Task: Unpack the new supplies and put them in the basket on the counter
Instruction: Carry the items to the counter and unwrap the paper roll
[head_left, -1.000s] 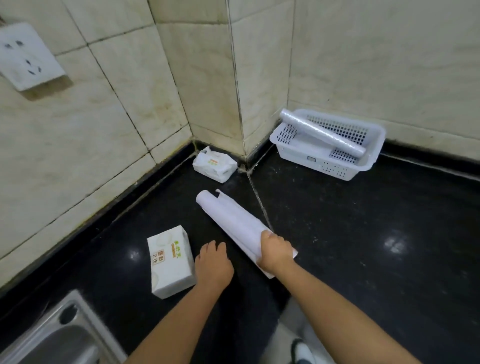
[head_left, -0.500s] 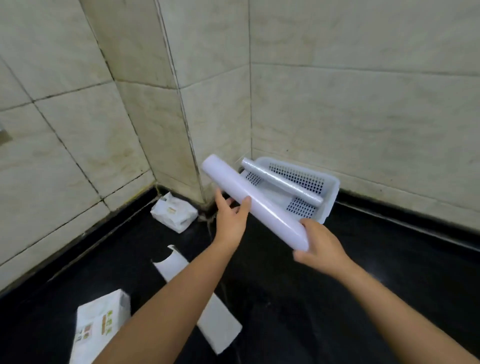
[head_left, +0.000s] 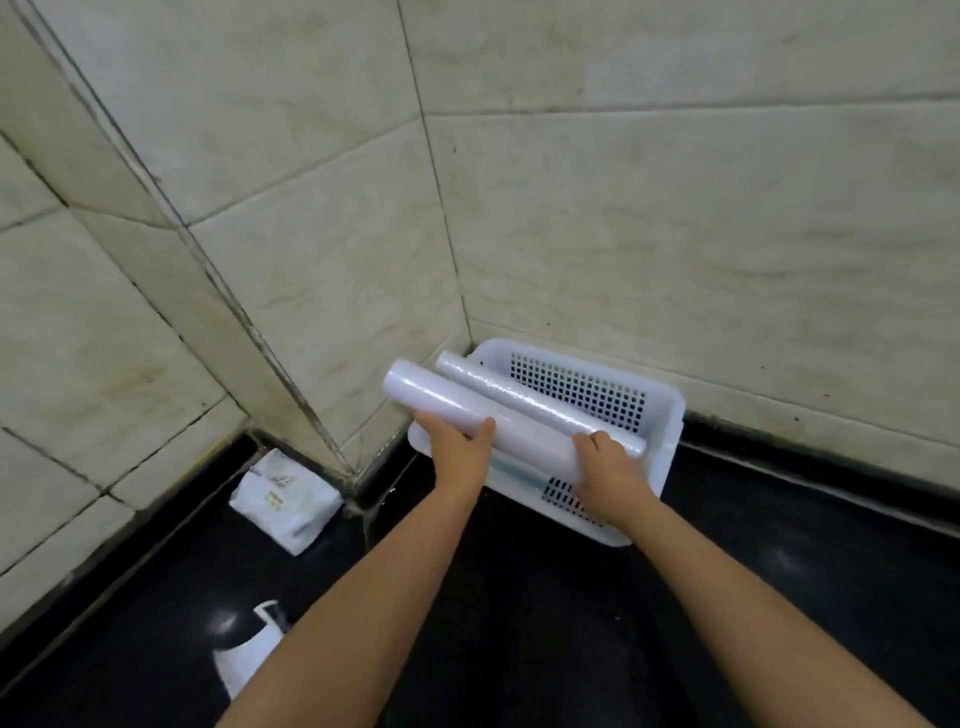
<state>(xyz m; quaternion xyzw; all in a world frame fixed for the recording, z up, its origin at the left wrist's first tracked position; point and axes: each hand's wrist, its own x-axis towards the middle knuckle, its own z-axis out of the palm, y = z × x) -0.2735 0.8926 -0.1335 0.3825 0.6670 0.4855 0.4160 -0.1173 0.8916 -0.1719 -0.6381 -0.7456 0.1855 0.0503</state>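
A white perforated basket (head_left: 667, 431) stands on the black counter against the tiled wall corner. One clear plastic-wrap roll (head_left: 524, 397) lies across it, its ends resting on the rim. I hold a second, thicker white roll (head_left: 457, 402) just in front of the first, over the basket's near side. My left hand (head_left: 457, 441) grips it near its left end and my right hand (head_left: 605, 460) grips its right end. A white tissue pack (head_left: 285, 499) lies on the counter by the wall corner, left of the basket.
The empty white wrapper sleeve (head_left: 247, 660) lies on the black counter (head_left: 779, 571) under my left forearm. Tiled walls close in on the left and behind the basket.
Both hands lifted the thick roll out of its wrapper, which stayed on the counter, and carried it forward and right over the basket. The view followed toward the corner.
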